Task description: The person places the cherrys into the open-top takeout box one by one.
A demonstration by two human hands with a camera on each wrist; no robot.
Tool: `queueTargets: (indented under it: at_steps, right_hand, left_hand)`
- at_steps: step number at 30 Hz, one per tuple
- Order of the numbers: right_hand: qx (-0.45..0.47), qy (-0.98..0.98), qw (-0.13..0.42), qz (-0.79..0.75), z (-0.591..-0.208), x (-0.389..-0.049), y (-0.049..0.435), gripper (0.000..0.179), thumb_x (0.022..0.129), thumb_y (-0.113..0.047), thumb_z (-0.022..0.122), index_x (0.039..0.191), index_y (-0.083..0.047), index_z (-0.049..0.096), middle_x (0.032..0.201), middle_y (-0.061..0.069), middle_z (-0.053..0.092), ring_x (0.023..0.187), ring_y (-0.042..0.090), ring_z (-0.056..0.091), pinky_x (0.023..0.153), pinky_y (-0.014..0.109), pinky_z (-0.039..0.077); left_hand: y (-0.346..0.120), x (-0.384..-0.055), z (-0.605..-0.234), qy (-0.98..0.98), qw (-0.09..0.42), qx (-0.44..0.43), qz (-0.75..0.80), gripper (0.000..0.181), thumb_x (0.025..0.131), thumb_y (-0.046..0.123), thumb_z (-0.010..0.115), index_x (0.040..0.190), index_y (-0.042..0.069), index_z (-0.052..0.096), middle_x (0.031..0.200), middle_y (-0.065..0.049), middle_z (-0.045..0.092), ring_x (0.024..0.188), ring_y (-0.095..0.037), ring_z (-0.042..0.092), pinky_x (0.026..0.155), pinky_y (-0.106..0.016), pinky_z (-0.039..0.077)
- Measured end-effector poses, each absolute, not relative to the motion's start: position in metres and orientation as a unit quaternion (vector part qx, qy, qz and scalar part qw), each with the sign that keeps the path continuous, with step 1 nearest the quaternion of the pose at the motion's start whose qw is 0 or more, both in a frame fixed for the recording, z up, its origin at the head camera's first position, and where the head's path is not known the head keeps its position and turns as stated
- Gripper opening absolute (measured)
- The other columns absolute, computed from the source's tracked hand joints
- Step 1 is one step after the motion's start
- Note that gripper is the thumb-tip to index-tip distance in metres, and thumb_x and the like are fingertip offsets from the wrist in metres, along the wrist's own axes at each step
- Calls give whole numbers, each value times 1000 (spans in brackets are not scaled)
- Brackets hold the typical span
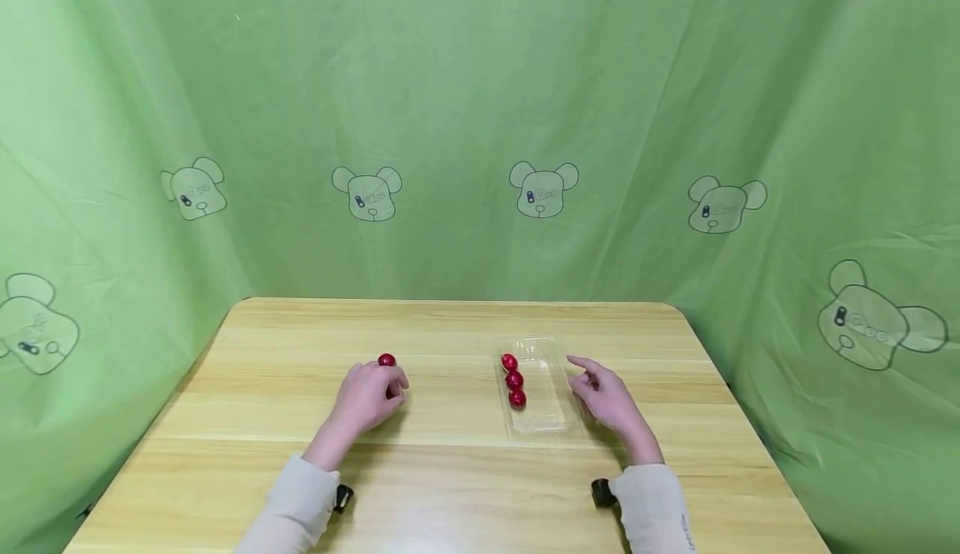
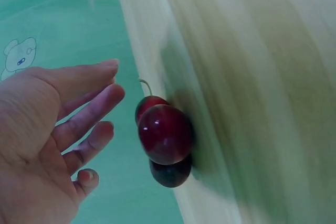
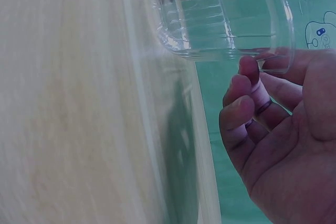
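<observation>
My left hand (image 1: 369,397) hovers over the table's left part, its fingers loosely bent and holding nothing. A dark red cherry (image 1: 386,360) shows just past its knuckles. In the left wrist view, a cherry (image 2: 166,134) sits in front of two more, one with a green stem (image 2: 147,86), beside the left fingertips and apart from them. Right of the table's middle lies a clear plastic container (image 1: 551,421) with three cherries (image 1: 514,380) lined up along its left side. Beside its right rim is my right hand (image 1: 606,397), fingers relaxed; whether they touch the rim is unclear.
The light wooden table (image 1: 450,487) has rounded far corners. A green curtain (image 1: 450,246) with printed bear heads hangs behind it and on both sides. Small black devices (image 1: 602,493) are worn at both wrists.
</observation>
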State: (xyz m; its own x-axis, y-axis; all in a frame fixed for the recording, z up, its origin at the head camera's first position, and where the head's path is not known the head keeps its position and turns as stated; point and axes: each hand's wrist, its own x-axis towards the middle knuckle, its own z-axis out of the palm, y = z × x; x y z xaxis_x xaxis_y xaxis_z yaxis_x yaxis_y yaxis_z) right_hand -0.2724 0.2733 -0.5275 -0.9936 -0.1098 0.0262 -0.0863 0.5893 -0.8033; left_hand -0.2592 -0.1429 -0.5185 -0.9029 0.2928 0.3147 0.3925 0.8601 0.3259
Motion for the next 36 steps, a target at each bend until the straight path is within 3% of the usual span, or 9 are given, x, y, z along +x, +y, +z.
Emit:
queueTargets:
  at_steps: [11,23,36]
  right_hand:
    - [-56,894,6,-445,-530,-273,273,47,105,-13,59,150,-2,51,95,14,66,67,15,52,61,28,47]
    - [-57,891,4,-451,-530,-273,274,47,105,-14,60,150,-1,50,96,16,67,64,14,53,60,28,48]
    - [-55,891,7,-450,-531,-274,274,47,106,-15,59,150,-3,51,96,14,66,63,14,52,58,28,48]
  left_hand:
    - [-138,-263,-532,-963,142,-199,-116,20,73,23,93,85,20,78,70,13,71,78,-11,60,68,-29,37]
    - [-134,-266,-538,-954,194,-215,-86,16,78,9,87,74,20,76,74,6,75,73,-17,61,63,-29,35]
    - [-138,-270,-532,-941,233,-202,-138,15,77,5,88,77,14,76,77,2,74,75,-21,63,67,-33,42]
